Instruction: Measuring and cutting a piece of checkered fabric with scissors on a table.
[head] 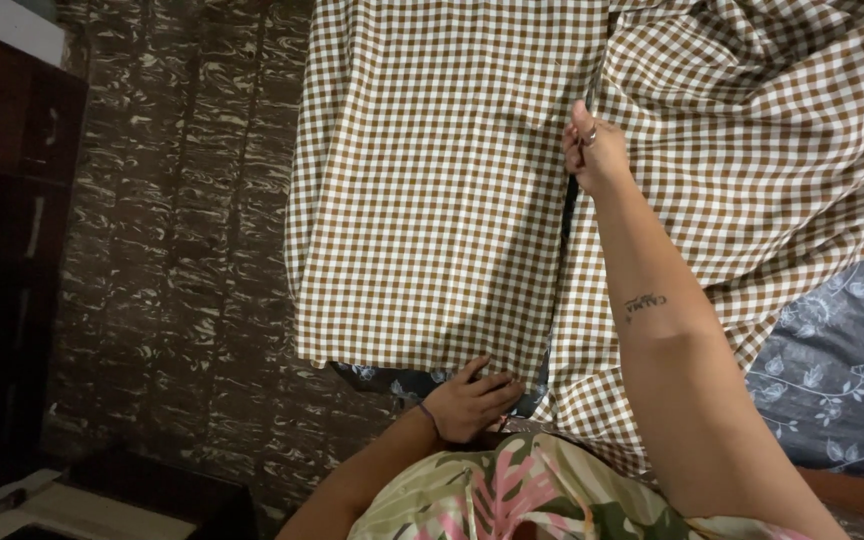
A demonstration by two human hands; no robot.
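A brown-and-white checked sheet (422, 180) lies spread over a bed, part of it folded over with an edge running down the middle. My right hand (590, 148) reaches far out and pinches that folded edge. Close to my body, my left hand (470, 402) grips the sheet's near corner. A thin band sits on my left wrist. My flowered top fills the bottom of the view.
A grey-blue flowered bedsheet (837, 370) shows under the checked cloth at right and near my left hand. The floor (182, 250) is dark brown marbled tile. A dark wooden cabinet (7, 200) stands at the left edge.
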